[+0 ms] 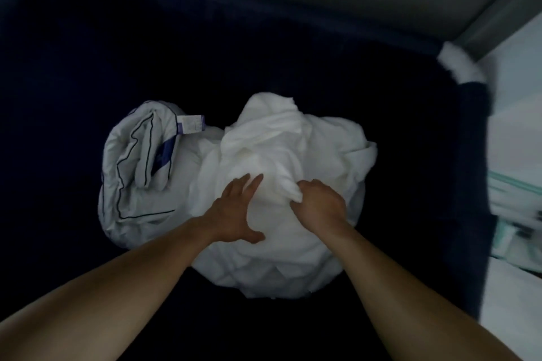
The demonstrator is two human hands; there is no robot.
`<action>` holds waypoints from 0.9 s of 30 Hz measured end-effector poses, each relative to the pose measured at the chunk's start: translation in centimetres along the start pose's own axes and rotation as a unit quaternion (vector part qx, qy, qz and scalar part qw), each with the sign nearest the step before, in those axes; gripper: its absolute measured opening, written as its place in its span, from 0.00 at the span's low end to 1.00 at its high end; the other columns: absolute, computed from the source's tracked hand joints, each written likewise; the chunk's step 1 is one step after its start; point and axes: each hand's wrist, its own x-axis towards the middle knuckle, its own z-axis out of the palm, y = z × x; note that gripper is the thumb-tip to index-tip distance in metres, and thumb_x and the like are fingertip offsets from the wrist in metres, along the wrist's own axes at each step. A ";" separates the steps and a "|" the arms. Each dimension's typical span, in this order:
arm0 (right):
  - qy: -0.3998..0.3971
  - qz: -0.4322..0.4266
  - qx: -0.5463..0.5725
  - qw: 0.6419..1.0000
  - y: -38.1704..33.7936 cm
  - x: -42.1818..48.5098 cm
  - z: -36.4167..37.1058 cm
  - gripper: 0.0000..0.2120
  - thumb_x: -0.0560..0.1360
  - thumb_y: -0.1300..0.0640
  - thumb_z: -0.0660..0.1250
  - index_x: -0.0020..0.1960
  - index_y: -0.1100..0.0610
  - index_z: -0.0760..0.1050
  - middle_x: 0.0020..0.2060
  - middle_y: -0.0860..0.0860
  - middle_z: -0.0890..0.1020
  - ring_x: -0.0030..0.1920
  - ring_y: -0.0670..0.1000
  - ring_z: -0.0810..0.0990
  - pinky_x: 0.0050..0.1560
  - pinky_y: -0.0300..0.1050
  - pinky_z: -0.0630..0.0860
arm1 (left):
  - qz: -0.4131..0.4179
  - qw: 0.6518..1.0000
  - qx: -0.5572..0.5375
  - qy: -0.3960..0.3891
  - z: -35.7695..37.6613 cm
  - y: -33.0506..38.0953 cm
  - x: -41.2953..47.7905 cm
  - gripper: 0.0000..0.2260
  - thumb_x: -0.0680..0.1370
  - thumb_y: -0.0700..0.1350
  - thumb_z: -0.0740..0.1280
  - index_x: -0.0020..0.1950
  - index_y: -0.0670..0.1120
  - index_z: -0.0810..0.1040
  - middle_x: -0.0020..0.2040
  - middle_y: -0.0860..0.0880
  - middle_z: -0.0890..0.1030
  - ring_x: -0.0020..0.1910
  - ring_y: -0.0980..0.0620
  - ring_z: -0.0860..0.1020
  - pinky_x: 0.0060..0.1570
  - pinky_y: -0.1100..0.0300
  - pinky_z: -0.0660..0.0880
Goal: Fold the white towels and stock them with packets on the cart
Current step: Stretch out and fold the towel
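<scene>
While my flat left hand point(234, 211) steadies the crumpled white towel point(293, 138), my right hand point(319, 205) pinches a fold for lifting.

dim, underexposed, motion-blurred right edge

I see the left hand point(237, 214) lying flat, fingers spread, on a crumpled heap of white towels point(293, 141), while the right hand point(318, 204) grips a fold of that heap. Touching its left side lies a white piece with dark piping point(137, 161) and a label point(190, 124), possibly a pillowcase. Everything rests on a dark blue surface point(88, 67).
</scene>
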 end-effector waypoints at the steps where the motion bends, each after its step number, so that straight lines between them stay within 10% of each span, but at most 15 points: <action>1: 0.008 -0.013 0.001 1.000 -0.5 -1.0 -1.6 0.15 0.79 0.45 0.60 0.59 0.53 0.76 0.54 0.52 0.76 0.53 0.54 0.78 0.44 0.43 0.67 | 0.003 1.000 0.002 0.013 -0.4 0.8 -0.5 0.61 0.62 0.66 0.78 0.72 0.68 0.28 0.79 0.55 0.36 0.79 0.50 0.40 0.77 0.42 0.52; 10: 0.047 -0.143 0.092 0.984 -2.2 -11.4 -17.5 0.22 0.75 0.44 0.70 0.64 0.53 0.75 0.60 0.47 0.75 0.59 0.48 0.75 0.61 0.43 0.71 | 0.036 0.976 0.071 0.204 -5.1 12.2 -7.3 0.62 0.55 0.75 0.67 0.74 0.62 0.29 0.79 0.49 0.34 0.78 0.44 0.34 0.75 0.39 0.48; 15: 0.109 -0.175 0.270 0.941 1.0 -18.3 -24.7 0.16 0.71 0.54 0.77 0.51 0.48 0.72 0.49 0.41 0.74 0.52 0.46 0.75 0.50 0.36 0.69 | 0.107 0.943 -0.117 0.292 -8.3 22.4 -11.9 0.33 0.66 0.52 0.79 0.68 0.56 0.71 0.62 0.58 0.76 0.65 0.50 0.74 0.59 0.56 0.71; 23: 0.147 -0.182 0.536 0.811 8.9 -29.9 -33.4 0.33 0.65 0.29 0.69 0.53 0.57 0.83 0.51 0.57 0.85 0.54 0.57 0.84 0.58 0.55 0.78 | 0.202 0.884 -0.205 0.368 -9.1 38.0 -19.2 0.17 0.70 0.47 0.77 0.53 0.47 0.75 0.46 0.53 0.80 0.44 0.56 0.78 0.40 0.63 0.74; 27: 0.207 -0.185 0.584 0.763 13.6 -35.1 -36.7 0.30 0.73 0.35 0.65 0.61 0.58 0.80 0.56 0.57 0.84 0.59 0.57 0.82 0.60 0.55 0.77 | 0.273 0.864 -0.191 0.377 -8.2 45.5 -22.0 0.16 0.70 0.49 0.78 0.52 0.47 0.76 0.45 0.53 0.81 0.44 0.57 0.79 0.41 0.60 0.76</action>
